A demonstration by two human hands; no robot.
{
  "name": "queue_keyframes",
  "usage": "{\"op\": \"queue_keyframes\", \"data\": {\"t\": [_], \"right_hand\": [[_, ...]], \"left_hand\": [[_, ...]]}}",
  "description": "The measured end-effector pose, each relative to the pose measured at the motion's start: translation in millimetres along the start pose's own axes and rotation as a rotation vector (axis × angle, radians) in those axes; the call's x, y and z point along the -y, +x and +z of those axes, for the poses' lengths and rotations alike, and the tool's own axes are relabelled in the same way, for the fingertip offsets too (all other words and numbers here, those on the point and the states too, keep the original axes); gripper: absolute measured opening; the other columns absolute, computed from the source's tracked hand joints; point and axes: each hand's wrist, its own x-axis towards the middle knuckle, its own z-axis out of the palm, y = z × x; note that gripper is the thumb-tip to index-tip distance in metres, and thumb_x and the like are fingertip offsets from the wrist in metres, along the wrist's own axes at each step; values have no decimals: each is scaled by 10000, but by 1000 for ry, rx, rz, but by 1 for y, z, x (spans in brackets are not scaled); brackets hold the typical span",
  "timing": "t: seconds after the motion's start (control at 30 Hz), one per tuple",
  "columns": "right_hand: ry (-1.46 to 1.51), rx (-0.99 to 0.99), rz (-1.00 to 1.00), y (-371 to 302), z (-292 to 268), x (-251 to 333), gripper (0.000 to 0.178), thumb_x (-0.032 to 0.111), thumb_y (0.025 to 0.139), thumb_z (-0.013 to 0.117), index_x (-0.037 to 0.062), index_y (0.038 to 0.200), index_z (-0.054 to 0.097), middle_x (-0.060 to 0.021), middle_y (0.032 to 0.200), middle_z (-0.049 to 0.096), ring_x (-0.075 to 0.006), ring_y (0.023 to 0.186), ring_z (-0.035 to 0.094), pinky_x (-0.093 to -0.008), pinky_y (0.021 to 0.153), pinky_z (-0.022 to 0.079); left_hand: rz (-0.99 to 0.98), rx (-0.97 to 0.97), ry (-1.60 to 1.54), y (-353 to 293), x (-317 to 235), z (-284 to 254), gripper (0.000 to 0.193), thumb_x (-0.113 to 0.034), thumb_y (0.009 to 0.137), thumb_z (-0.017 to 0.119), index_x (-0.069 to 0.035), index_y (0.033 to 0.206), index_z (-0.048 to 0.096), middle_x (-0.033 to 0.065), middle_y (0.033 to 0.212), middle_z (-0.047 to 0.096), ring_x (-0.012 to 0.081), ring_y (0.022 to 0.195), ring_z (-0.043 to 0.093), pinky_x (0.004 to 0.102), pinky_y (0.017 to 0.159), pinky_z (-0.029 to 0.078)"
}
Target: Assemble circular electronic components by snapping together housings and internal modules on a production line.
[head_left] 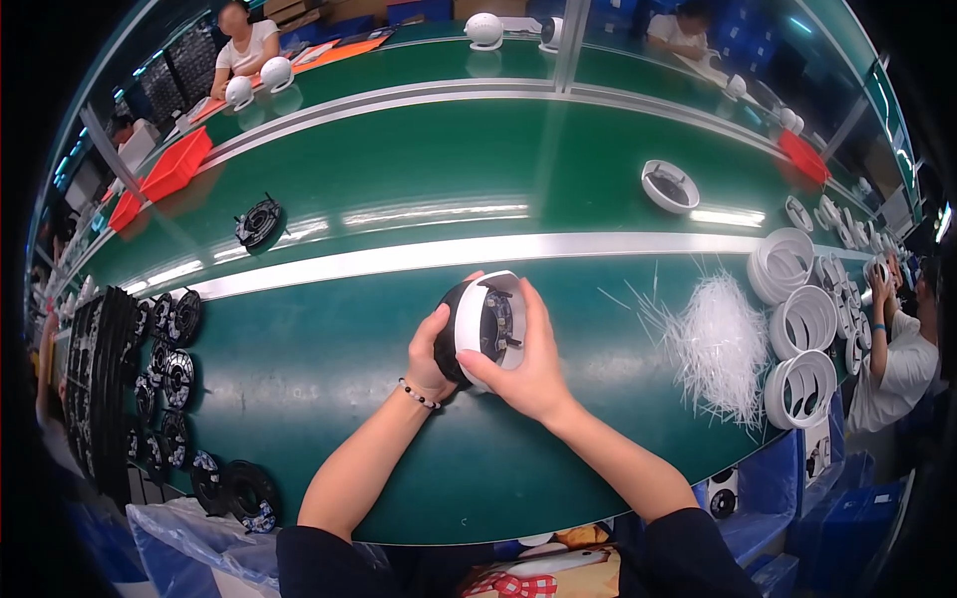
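Over the middle of the green bench I hold a round device housing between both hands. My left hand (431, 357) wraps its black back part (451, 344), a beaded bracelet on the wrist. On the other side, my right hand (518, 367) grips the white shell ring (469, 324), its thumb across the lower rim. Black inner parts with small prongs (498, 321) show inside the ring's opening. The two parts sit against each other; whether they are locked together I cannot tell. Fingers behind the housing are partly hidden.
At left stand stacked black rings (100, 389) and several black circuit assemblies (177, 379). To the right lie a heap of thin white strips (720, 344) and stacked white rings (802, 324). A conveyor (399, 169) beyond carries a black assembly (259, 223) and a white shell (670, 186). Other people work nearby.
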Motion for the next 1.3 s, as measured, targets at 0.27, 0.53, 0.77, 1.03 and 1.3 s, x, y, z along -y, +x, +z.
{"op": "queue_keyframes", "data": {"t": [0.27,0.53,0.77,1.03,1.3], "right_hand": [[-23,4,-61,-2,-2,3,953,331,620,731,-71,1279,172,-239,1263,279,-326,1186,308,-390,963,291],[36,84,69,7,3,10,1024,401,590,747,-97,1268,163,-248,1273,250,-349,1202,265,-416,981,256],[-204,72,42,19,9,6,1058,455,555,743,-99,1259,181,-224,1221,282,-356,1110,298,-435,936,279],[-265,114,20,19,11,11,1043,450,544,743,-79,1264,204,-223,1221,282,-361,1112,295,-436,938,283],[-132,19,-17,18,21,-1,1030,434,552,740,-41,1289,200,-202,1204,304,-345,1094,316,-418,924,297]], "left_hand": [[21,-11,-4,0,1,3,574,-358,838,374,-26,1295,269,136,1194,447,236,1079,463,352,900,394],[97,-13,54,-1,10,2,644,-493,854,331,-65,1320,215,120,1230,402,227,1109,429,357,927,371],[-33,-61,14,-2,4,7,789,-662,779,268,-96,1326,214,111,1269,375,236,1139,404,362,952,338],[-42,-162,-82,2,14,-3,651,-514,831,329,-53,1288,282,125,1256,401,248,1143,411,372,967,332],[-58,82,-642,4,20,-38,606,-488,867,280,-28,1257,338,139,1251,414,269,1154,404,395,983,317]]}}
